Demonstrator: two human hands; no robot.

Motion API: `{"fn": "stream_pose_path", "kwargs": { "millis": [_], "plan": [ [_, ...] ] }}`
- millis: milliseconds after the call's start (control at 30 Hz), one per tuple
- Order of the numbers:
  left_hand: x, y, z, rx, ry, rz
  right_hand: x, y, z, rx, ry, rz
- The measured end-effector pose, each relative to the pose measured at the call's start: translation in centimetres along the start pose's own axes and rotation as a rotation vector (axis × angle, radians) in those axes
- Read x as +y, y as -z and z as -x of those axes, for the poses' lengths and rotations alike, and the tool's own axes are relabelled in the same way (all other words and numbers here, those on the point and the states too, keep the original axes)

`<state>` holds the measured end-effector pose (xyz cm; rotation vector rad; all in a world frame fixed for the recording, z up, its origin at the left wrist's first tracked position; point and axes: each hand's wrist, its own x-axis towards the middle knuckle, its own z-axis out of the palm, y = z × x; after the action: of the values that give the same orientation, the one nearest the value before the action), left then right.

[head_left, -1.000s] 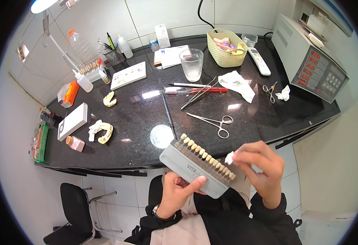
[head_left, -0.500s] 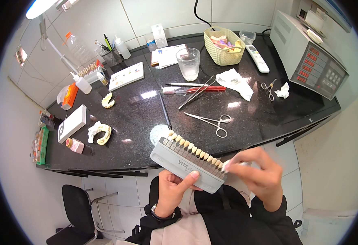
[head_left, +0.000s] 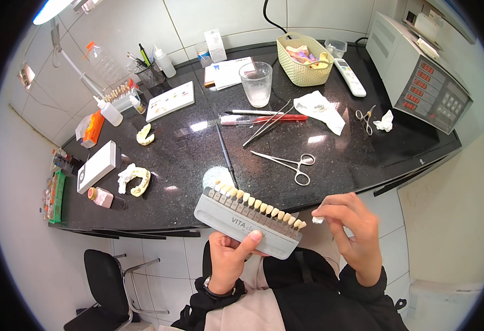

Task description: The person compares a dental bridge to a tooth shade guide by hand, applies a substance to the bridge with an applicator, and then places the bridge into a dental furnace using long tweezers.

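Note:
A grey dental shade guide (head_left: 245, 223) lies tilted in my left hand (head_left: 232, 255), the thumb pressed on its front face. Along its upper edge stands a row of tooth-coloured tabs, from pale to more yellow. To the right of the guide and apart from it, my right hand (head_left: 355, 231) pinches a small white piece (head_left: 318, 219) between thumb and fingertips. Whether that piece is a tooth crown or something else is too small to tell. Beyond the guide, a dark slim pen-like tool (head_left: 226, 154) lies on the black counter (head_left: 192, 165).
Locking forceps (head_left: 286, 163), tweezers (head_left: 268, 126), a glass (head_left: 256, 85) and crumpled tissue (head_left: 320, 110) lie or stand beyond my hands. Plaster dental models (head_left: 140, 182) are at left. A yellow basket (head_left: 302, 71) stands at the back, a grey control unit (head_left: 418, 77) at right.
My right hand has drawn away from the right end of the shade guide with the white piece. The guide has shifted slightly left in my left hand.

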<state>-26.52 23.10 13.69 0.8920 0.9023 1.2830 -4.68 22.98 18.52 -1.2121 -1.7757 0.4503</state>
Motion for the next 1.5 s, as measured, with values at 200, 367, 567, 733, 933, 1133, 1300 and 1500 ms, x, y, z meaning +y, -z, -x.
{"fn": "stream_pose_path", "kwargs": {
  "millis": [200, 367, 567, 733, 933, 1133, 1300, 1500],
  "plan": [
    [-0.1, 0.0, -0.1, 0.032, -0.044, -0.001, -0.4, -1.1, 0.3, -0.037, -0.091, -0.057],
    [0.0, 0.0, -0.1, 0.044, -0.049, -0.014, -1.1, -2.4, -0.1, 0.033, -0.076, 0.009],
    [0.0, -0.1, -0.2, 0.048, -0.050, -0.003, -0.6, -3.5, 0.3, 0.127, -0.026, 0.088],
    [-0.1, 0.0, -0.2, 0.053, -0.047, 0.000, -0.8, -3.5, 0.0, 0.120, -0.034, 0.055],
    [0.0, -0.1, -0.3, 0.058, -0.054, 0.007, -0.9, -2.6, 0.1, 0.085, -0.126, -0.094],
    [-0.4, -0.1, -0.4, 0.051, -0.039, -0.020, 0.7, -2.0, 0.6, 0.134, -0.087, -0.333],
    [-0.5, -0.2, -0.4, 0.043, -0.003, 0.000, -0.9, -2.2, -1.4, 0.046, 0.219, -0.036],
    [-0.4, -0.3, -0.5, 0.004, 0.002, 0.009, 0.6, -2.6, -1.3, 0.183, 0.028, -0.062]
  ]
}}
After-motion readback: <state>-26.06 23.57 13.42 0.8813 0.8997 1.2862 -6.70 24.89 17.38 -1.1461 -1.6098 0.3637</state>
